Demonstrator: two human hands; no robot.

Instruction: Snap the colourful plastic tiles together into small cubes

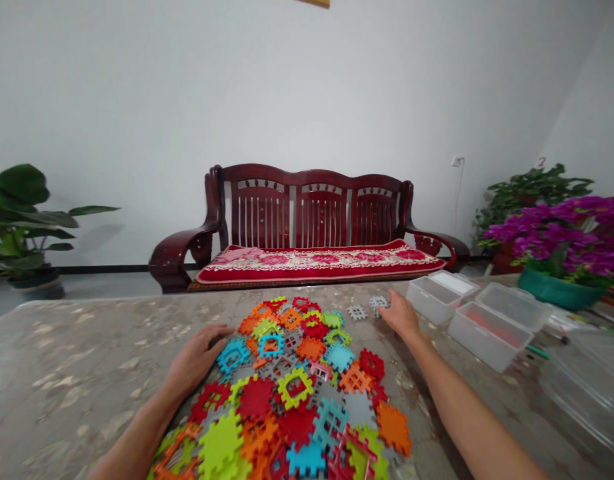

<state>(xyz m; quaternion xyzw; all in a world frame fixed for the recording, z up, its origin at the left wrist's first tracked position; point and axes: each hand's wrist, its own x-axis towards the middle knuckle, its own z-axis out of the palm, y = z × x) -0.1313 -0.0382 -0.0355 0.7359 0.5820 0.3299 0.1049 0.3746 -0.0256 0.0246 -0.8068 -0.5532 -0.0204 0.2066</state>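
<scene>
A wide pile of flat plastic interlocking tiles in red, orange, lime, blue and grey covers the table in front of me. My left hand lies at the pile's left edge, beside a blue window-frame tile; its fingers are loosely stretched and it holds nothing. Right of the pile's far end, my right hand has its fingertips on a grey window tile, at table level. Another grey window tile lies just left of that one, apart from the pile.
Two clear plastic boxes, one pale inside and one with orange-red contents, stand open on the right. Beyond them is a teal pot of purple flowers. Clear lidded plastic sits at the right edge. A wooden bench stands behind the table.
</scene>
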